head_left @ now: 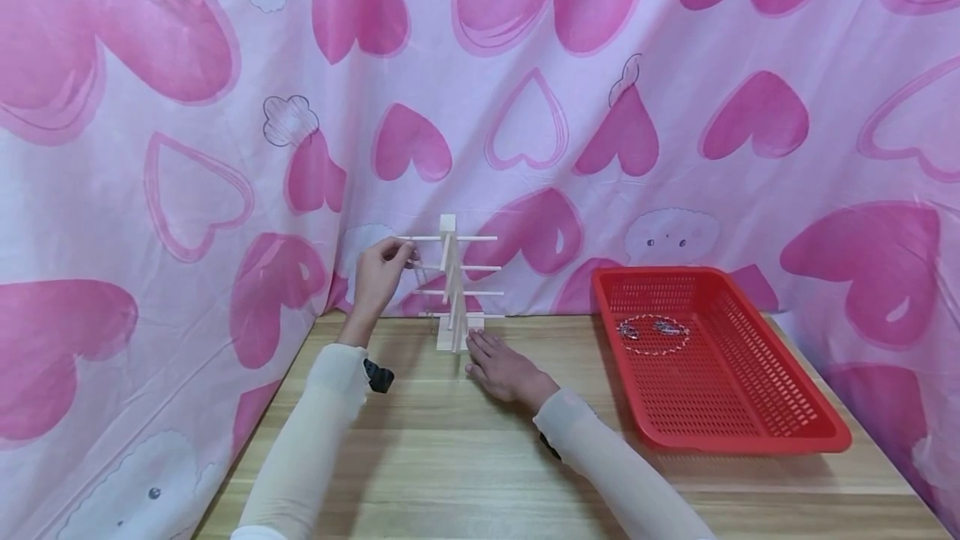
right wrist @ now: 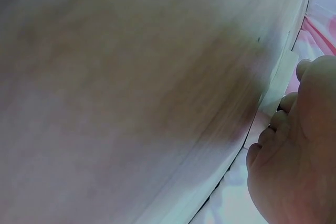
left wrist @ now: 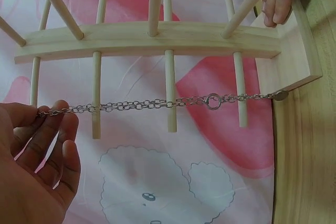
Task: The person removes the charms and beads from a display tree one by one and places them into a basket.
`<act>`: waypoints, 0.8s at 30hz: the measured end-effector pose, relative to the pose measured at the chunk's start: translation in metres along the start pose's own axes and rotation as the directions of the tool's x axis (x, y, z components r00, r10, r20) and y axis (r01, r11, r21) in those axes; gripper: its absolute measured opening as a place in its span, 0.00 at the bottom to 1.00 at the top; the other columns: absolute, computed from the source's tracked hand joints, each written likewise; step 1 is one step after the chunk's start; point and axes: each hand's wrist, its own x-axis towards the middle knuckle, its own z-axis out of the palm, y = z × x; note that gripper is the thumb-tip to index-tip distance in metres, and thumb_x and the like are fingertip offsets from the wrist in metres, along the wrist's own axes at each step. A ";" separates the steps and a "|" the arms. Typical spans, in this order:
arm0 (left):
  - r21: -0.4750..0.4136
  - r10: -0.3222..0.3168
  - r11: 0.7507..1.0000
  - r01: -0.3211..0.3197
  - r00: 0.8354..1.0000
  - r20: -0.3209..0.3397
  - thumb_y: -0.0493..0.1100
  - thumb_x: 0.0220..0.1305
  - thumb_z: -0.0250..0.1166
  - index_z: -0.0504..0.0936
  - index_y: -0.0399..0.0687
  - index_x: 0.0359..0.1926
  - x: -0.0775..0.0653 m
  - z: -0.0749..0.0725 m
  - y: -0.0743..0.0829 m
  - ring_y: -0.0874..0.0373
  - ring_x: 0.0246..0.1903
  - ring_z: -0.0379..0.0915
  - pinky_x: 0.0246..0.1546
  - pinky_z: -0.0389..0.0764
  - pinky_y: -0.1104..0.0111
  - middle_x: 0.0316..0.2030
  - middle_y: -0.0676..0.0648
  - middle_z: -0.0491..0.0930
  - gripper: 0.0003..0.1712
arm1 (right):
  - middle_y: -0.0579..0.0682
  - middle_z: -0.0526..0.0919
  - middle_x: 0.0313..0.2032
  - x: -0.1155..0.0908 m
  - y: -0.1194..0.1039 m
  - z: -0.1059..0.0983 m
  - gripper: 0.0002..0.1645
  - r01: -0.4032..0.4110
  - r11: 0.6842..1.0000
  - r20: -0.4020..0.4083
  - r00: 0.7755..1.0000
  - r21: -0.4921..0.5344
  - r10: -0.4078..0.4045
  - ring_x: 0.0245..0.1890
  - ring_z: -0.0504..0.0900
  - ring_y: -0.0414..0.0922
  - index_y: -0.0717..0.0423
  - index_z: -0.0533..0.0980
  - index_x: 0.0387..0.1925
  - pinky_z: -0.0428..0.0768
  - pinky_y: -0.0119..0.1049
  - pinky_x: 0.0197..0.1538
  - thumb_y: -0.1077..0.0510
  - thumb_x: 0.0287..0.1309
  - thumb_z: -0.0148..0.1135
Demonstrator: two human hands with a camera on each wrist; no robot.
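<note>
A pale wooden stand (head_left: 454, 290) with several rows of pegs stands upright near the back of the table. At its upper left, my left hand (head_left: 381, 269) pinches a silver chain necklace (left wrist: 152, 104) between thumb and fingers, by the end of the top peg (left wrist: 34, 85). The chain hangs down past the lower left pegs, with a ring (left wrist: 213, 102) and a small round pendant (left wrist: 281, 96) toward its bottom. Whether the chain loops over the top peg cannot be told. My right hand (head_left: 506, 369) rests with extended fingers on the stand's base (left wrist: 299, 51).
A red plastic basket (head_left: 720, 442) sits on the right of the wooden table (head_left: 450, 473). Inside lie a beaded loop (head_left: 652, 352) in red and white and small silvery pieces (head_left: 669, 327). A pink heart-patterned curtain (head_left: 525, 107) hangs right behind the stand.
</note>
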 end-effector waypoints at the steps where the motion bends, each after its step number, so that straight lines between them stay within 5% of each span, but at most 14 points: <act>1: -0.003 -0.001 1.000 0.001 1.000 -0.003 0.44 0.77 0.65 0.90 0.36 0.45 0.000 -0.001 0.000 0.45 0.38 0.89 0.38 0.83 0.78 0.39 0.36 0.90 0.14 | 0.56 0.45 0.87 0.000 0.000 0.000 0.39 0.000 1.000 -0.001 1.000 0.000 0.000 0.87 0.45 0.54 0.59 0.48 0.86 0.49 0.48 0.88 0.43 0.86 0.35; 10: -0.102 0.001 0.995 -0.006 0.999 -0.042 0.40 0.77 0.65 0.88 0.30 0.45 0.001 -0.011 -0.003 0.44 0.36 0.86 0.39 0.86 0.76 0.39 0.28 0.88 0.14 | 0.55 0.45 0.87 0.002 0.001 0.002 0.40 -0.005 1.000 0.007 1.000 -0.015 0.005 0.87 0.45 0.54 0.59 0.47 0.86 0.49 0.49 0.88 0.43 0.86 0.34; 18: -0.033 -0.014 0.999 0.010 0.993 -0.115 0.45 0.77 0.64 0.90 0.37 0.44 0.000 -0.023 -0.012 0.52 0.31 0.84 0.37 0.83 0.76 0.37 0.34 0.89 0.15 | 0.53 0.42 0.87 0.003 0.003 0.006 0.40 -0.015 1.000 0.025 1.000 -0.017 0.015 0.87 0.42 0.52 0.57 0.45 0.86 0.47 0.48 0.88 0.43 0.86 0.34; 24: -0.040 -0.023 0.999 0.019 0.994 -0.111 0.47 0.78 0.64 0.89 0.35 0.45 0.000 -0.028 -0.014 0.60 0.29 0.82 0.37 0.83 0.76 0.39 0.32 0.89 0.17 | 0.54 0.44 0.87 0.001 0.001 0.001 0.40 -0.013 1.000 0.017 1.000 -0.002 0.013 0.87 0.44 0.53 0.58 0.47 0.86 0.49 0.49 0.88 0.43 0.86 0.35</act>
